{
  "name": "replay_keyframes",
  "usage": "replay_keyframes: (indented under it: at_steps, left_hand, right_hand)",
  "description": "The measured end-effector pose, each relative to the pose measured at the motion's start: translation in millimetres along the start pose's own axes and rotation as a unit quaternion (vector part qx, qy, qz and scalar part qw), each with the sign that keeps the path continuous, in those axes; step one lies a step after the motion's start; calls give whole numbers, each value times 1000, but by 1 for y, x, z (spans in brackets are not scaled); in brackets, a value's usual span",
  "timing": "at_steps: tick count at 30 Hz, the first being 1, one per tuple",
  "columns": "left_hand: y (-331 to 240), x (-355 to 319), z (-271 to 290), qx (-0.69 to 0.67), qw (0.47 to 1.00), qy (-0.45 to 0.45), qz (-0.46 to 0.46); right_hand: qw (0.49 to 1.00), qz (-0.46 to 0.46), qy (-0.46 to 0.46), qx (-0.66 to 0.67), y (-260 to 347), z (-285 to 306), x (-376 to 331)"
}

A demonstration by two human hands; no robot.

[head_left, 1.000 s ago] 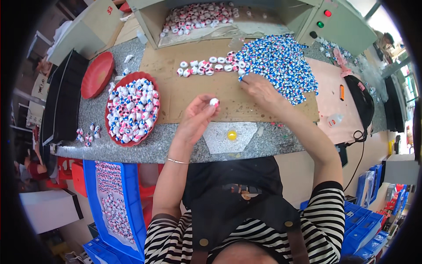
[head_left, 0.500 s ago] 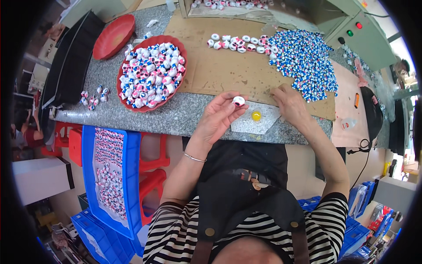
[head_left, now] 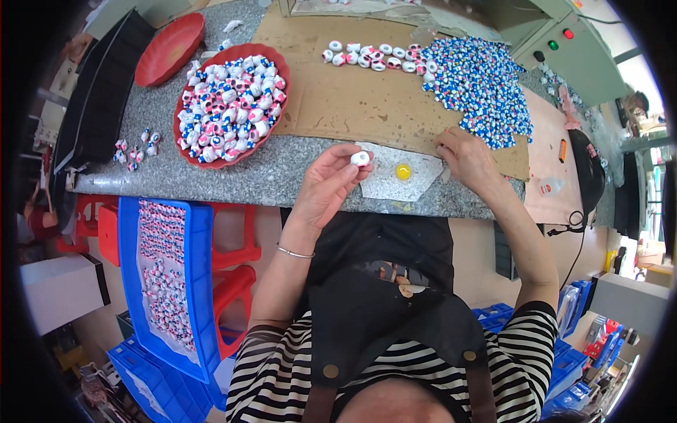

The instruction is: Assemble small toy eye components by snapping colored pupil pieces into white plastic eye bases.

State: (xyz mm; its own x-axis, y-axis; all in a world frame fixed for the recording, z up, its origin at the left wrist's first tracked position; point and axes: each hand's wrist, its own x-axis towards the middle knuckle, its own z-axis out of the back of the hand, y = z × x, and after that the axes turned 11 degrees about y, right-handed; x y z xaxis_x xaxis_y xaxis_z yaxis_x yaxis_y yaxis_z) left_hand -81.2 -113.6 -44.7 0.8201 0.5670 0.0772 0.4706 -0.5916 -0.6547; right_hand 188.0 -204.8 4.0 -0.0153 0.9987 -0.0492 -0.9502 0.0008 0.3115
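My left hand [head_left: 324, 186] pinches a small white figurine head [head_left: 360, 159] between thumb and fingers, a dark round hole showing on it. At the cardboard's near edge, the fingers of my right hand [head_left: 471, 161] are drawn together; whatever they hold is too small to make out. Between my hands a pale speckled sheet [head_left: 381, 189] lies on the counter, bearing a round blob of yellow [head_left: 403, 171]. Beyond my right hand spreads a pile of tiny blue, white and pink pieces [head_left: 483, 92]. Several white-and-pink heads [head_left: 377, 58] lie in rows left of that pile.
Assembled figurines heap up in a red scalloped bowl [head_left: 264, 49] on the left, beside another red bowl [head_left: 169, 51]. Brown cardboard [head_left: 331, 99] covers the counter's middle. A grey cabinet [head_left: 585, 67] stands far right. Below the counter are a blue crate [head_left: 199, 282] and red stools [head_left: 236, 299].
The head in my left hand has turned from its pink-and-dark side to its white side with the hole. My right hand stays by the cardboard edge. The whole view has shifted slightly.
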Motion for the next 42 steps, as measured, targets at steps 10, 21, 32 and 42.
replay_keyframes:
  at_steps: [10, 21, 32, 42]
  left_hand:
    - [4, -9, -5, 135, 990, -50, -11]
    - [2, -13, -12, 236, 971, -39, -18]
    - [30, 2, -25, 407, 911, -32, -57]
    - [10, 7, -40, 252, 956, 124, 85]
  right_hand:
    - [993, 84, -13, 78, 34, 0, -15]
    - [978, 183, 68, -73, 48, -8, -1]
    - [838, -93, 19, 537, 61, -14, -21]
    - [939, 104, -28, 326, 76, 2, -36]
